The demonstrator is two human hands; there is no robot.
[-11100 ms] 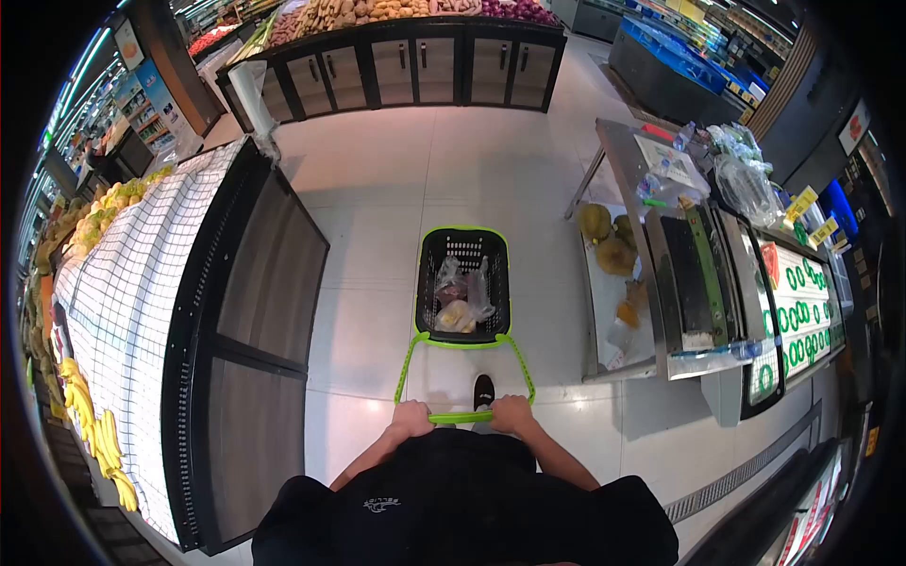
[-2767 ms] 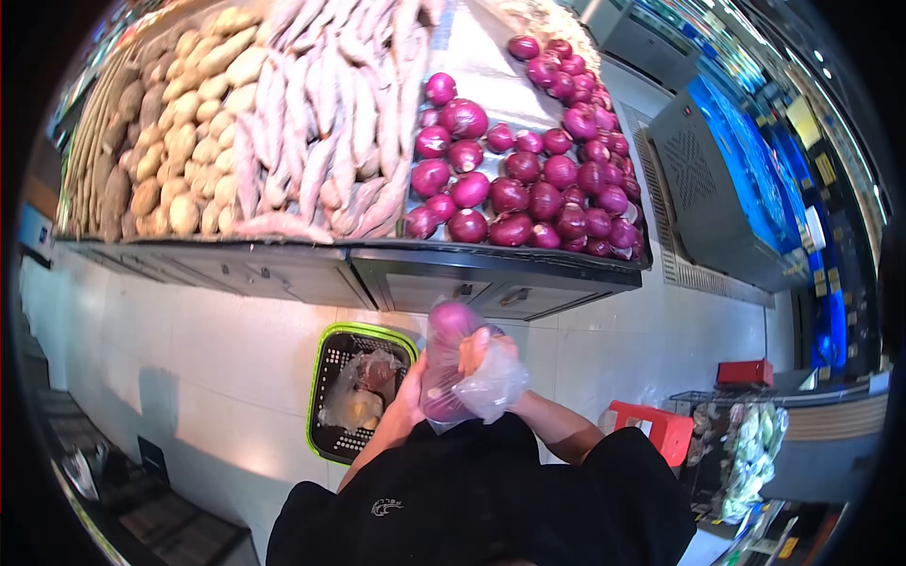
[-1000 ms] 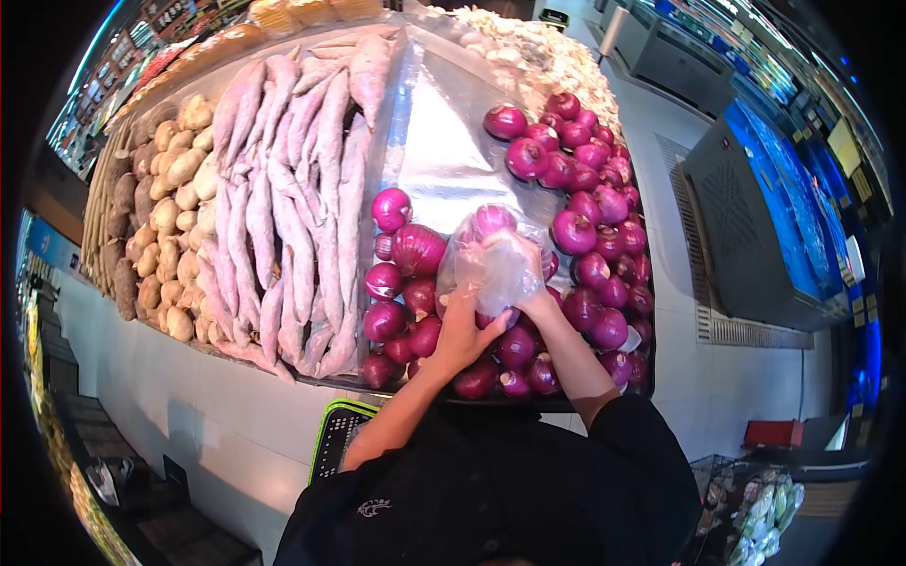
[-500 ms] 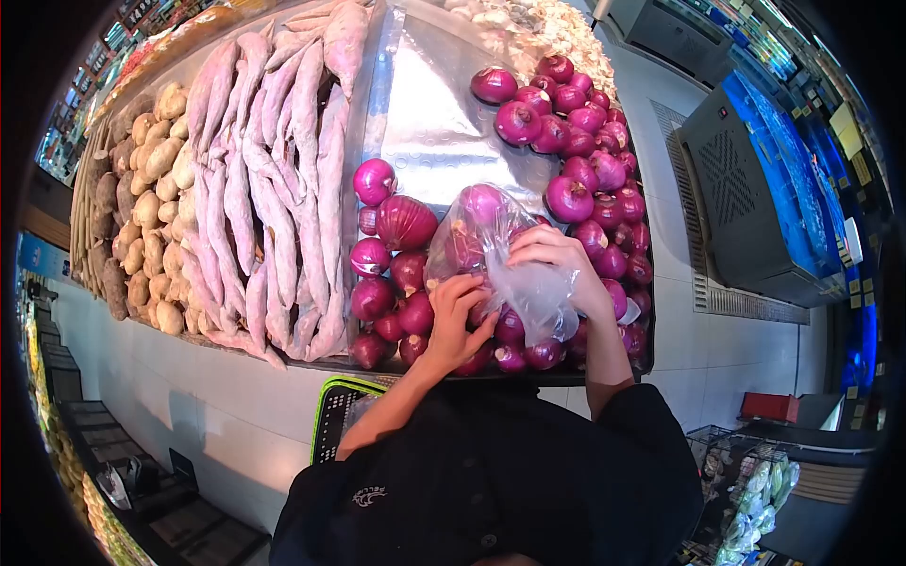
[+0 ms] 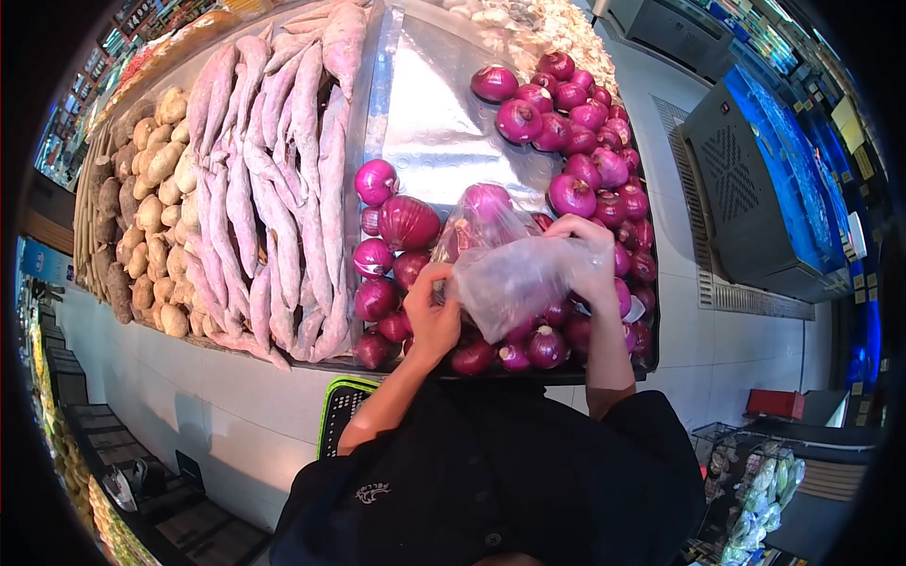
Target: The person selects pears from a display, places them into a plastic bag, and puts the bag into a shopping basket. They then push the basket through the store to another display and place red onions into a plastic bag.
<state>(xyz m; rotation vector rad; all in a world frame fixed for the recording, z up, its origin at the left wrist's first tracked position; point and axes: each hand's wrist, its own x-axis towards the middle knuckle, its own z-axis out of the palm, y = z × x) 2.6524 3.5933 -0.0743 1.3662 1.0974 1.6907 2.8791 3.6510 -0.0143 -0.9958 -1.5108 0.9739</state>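
One broad produce stand point(image 5: 439, 118) spreads ahead of and to both sides of the fingers, its bare silvery lining lying just beyond them. Left of the left hand's fingers runs a band of purple-skinned sweet potatoes point(image 5: 274, 198), and farther left, past those, a heap of potatoes point(image 5: 156, 226). Loose red onions point(image 5: 545, 347) lie beneath the fingers, close beside them on both sides, and farther ahead to the right. Behind the left fingers, low beside that forearm, a green-rimmed black shopping basket point(image 5: 326, 415) stands on the floor, partly hidden by the arm.

The clear plastic bag point(image 5: 505, 278) spans the gap between the hands, resting over the onions. The left hand point(image 5: 434, 316) pinches the film's left edge between thumb and curled fingers; the right hand point(image 5: 587, 264) grasps its right end, partly veiled by plastic. Half a second ago the film hung in a bunched tail under the right fingers; now it is drawn out flat between the two hands, and the left fingers sit slightly farther back. Smallest, the bagged red onions point(image 5: 488, 201) remain just beyond the fingertips, blurred by the film.
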